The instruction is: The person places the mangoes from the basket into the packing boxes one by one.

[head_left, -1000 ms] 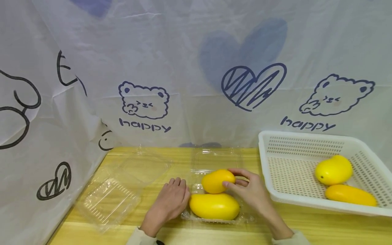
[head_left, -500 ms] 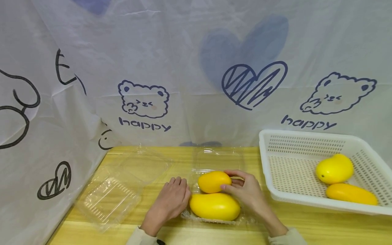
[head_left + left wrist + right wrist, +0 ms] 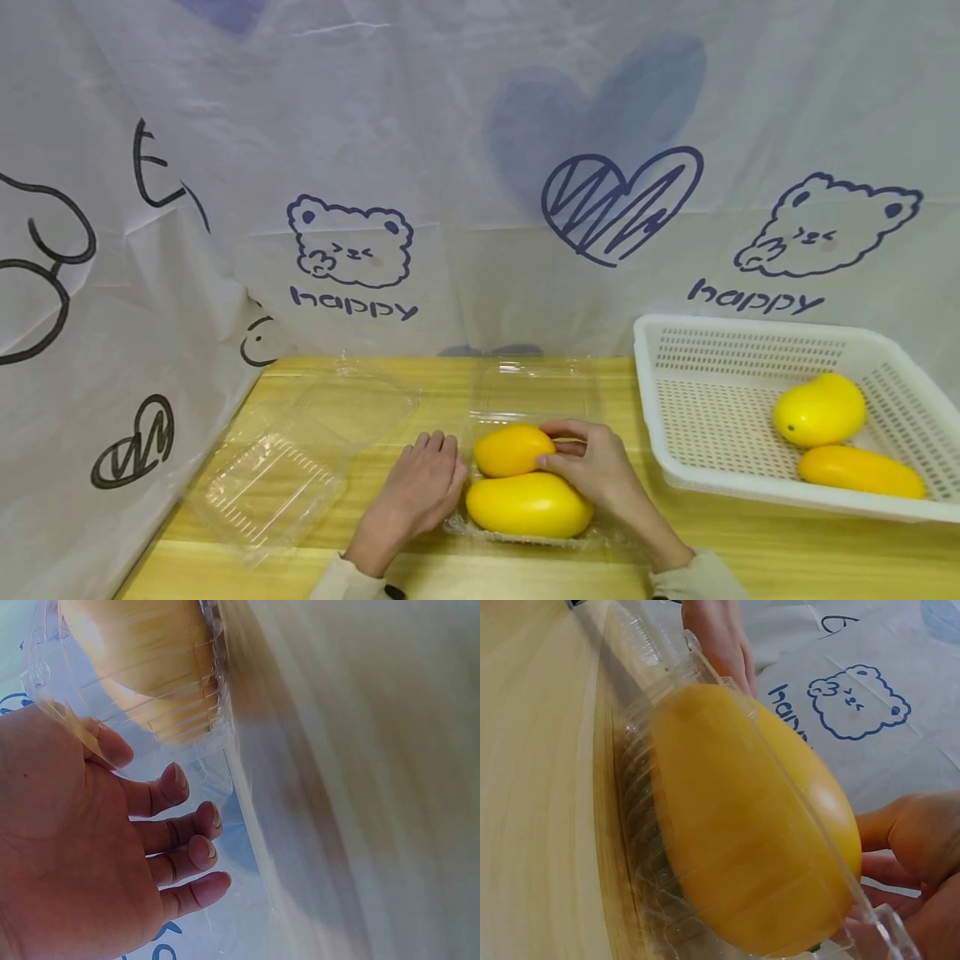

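Note:
In the head view, my right hand [image 3: 600, 468] pinches the right end of a small orange-yellow mango [image 3: 513, 450] between thumb and fingers. That mango lies in an unlidded clear plastic clamshell box [image 3: 536, 389], behind a larger yellow mango [image 3: 529, 506]. My left hand [image 3: 417, 483] rests at the box's left side. In the left wrist view, the left hand [image 3: 90, 840] has loosely bent fingers, with its thumb at the clear wall. The right wrist view shows the larger mango [image 3: 742, 817] through the box wall, largely hiding the small one; the right hand [image 3: 926, 859] is beyond it.
A white perforated basket [image 3: 750, 492] stands on the right with a yellow mango [image 3: 820, 410] and an orange-yellow one [image 3: 862, 472] inside. Another clear clamshell box [image 3: 272, 492] lies open on the left of the wooden table [image 3: 765, 558]. A printed cloth [image 3: 465, 275] hangs behind.
My right hand has moved left and slightly down with the small mango, bringing it towards the box's left side behind the larger mango. The left hand has stayed in place.

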Demonstrator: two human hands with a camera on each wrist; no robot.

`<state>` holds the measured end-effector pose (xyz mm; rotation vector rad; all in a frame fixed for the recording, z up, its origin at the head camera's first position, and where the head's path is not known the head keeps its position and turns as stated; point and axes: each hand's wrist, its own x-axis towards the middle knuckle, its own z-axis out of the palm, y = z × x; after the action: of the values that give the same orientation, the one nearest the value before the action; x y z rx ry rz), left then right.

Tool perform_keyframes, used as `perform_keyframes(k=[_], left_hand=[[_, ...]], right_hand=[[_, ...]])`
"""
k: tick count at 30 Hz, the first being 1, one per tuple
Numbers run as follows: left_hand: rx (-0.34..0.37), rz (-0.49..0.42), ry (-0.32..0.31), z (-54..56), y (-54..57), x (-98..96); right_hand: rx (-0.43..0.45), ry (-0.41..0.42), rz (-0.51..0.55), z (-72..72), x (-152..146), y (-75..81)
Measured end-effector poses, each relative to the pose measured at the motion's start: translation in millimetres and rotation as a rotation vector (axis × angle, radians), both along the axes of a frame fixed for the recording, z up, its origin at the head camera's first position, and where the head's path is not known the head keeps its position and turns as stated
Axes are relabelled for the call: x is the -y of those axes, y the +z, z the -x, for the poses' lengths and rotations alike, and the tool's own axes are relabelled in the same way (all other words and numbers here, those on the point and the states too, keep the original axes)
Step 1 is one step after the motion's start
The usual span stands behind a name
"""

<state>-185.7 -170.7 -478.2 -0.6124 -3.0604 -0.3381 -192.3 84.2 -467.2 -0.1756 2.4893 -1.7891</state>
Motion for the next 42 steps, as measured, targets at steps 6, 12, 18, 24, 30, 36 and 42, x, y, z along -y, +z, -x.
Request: perform_keyframes(k=[6, 12, 18, 24, 30, 36, 42], left_hand=[[-0.004, -0.006, -0.001, -0.2, 0.3, 0.0], [-0.013, -0.005, 0.007, -1.7, 0.9, 1.2], [0.019, 0.009, 0.015, -4.1, 2.0, 4.0], [0.006, 0.008, 0.016, -2.7, 3.8, 5.3], [0.009, 0.012, 0.015, -2.8, 4.6, 5.3], [-0.001, 0.026, 0.004, -3.1, 4.4, 5.3], [-0.014, 0.023, -0.006, -2.8, 4.5, 7.1]], right_hand=[[-0.024, 0.033, -0.106, 1.7, 2.2, 0.5], [-0.058, 0.127, -0.219, 3.0, 1.0, 0.2], [-0.090, 0.197, -0.281, 3.6, 2.9, 0.4], [-0.126, 0.213, -0.378, 6.0, 5.5, 3.9], [-0.116, 0.197, -0.389, 6.4, 4.4, 8.5], [-0.152, 0.189, -0.338, 12.7, -6.7, 18.1], [-0.236, 0.063, -0.295, 25.8, -16.3, 24.1]])
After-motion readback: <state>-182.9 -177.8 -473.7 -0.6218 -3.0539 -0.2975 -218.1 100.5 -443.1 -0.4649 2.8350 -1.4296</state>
